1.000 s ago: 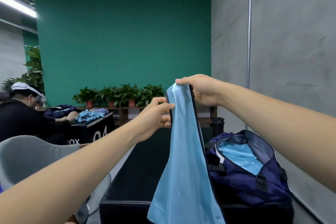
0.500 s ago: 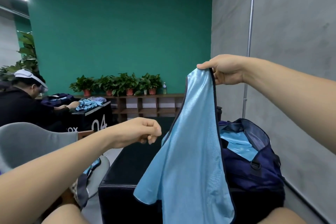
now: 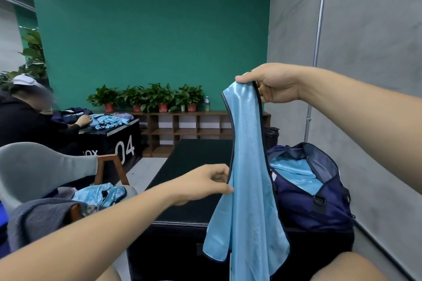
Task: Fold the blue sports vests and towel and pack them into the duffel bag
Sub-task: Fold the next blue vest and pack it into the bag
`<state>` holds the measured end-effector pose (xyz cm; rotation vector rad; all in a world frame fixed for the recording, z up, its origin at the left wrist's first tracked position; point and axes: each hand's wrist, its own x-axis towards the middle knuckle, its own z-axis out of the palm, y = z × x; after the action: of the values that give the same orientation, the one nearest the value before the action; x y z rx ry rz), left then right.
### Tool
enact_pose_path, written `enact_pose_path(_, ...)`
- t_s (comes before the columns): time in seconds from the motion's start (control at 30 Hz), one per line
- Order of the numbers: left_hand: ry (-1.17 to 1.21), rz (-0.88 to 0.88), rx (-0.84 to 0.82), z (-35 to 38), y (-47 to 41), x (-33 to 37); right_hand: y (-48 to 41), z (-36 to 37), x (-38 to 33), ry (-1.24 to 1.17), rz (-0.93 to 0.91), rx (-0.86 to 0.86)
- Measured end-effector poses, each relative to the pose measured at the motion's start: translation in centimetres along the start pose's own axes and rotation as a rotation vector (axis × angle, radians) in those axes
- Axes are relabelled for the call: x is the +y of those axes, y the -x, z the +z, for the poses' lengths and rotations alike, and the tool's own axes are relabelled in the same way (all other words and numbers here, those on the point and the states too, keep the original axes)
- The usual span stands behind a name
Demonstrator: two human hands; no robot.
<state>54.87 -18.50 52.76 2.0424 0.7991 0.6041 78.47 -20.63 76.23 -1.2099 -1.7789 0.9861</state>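
Vest [image 3: 249, 166], pale blue with dark trim, hangs full length from the right hand [image 3: 271, 84], whose thumb and curled fingers pinch the top of the cloth. The left hand [image 3: 205, 182] is lower and nearer the body. Its thumb and fingertips nip the vest's trimmed left edge about halfway down. Between the two hands the cloth falls in a narrow strip. Below the left hand it widens into loose folds that drop past the front edge of the bench [image 3: 194, 159].

Under the right forearm, just right of the hanging vest, the bag [image 3: 308, 201] sits on the bench with its top unzipped and gaping. More blue cloth [image 3: 294, 171] lies inside it. The vest hangs in front of the bag's left end; whether they touch cannot be told.

Left of the left forearm stands a grey chair [image 3: 34, 166], with a crumpled blue pile [image 3: 100, 194] on its seat and a grey knit cloth [image 3: 38, 214] beside that.

Far beyond the left hand, another person [image 3: 22, 116] handles blue cloth on a black box [image 3: 123, 141] marked 04. Past both hands, potted plants [image 3: 148, 96] line a low shelf [image 3: 194, 123] against the green wall.
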Motion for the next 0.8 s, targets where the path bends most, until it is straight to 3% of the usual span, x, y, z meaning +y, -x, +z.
enact_pose_path(0.2,0.035,-0.061,-0.137,0.1,1.1,-0.7,0.6,-1.6,0.9,-0.006,0.015,0.042)
enact_pose_path(0.4,0.011,-0.156,-0.146,-2.5,3.6,-0.8,0.7,-3.0,2.0,-0.019,0.031,0.081)
enact_pose_path(0.8,-0.435,-0.318,0.021,-11.3,7.2,-2.7,0.7,-3.7,3.5,-0.019,0.058,0.095)
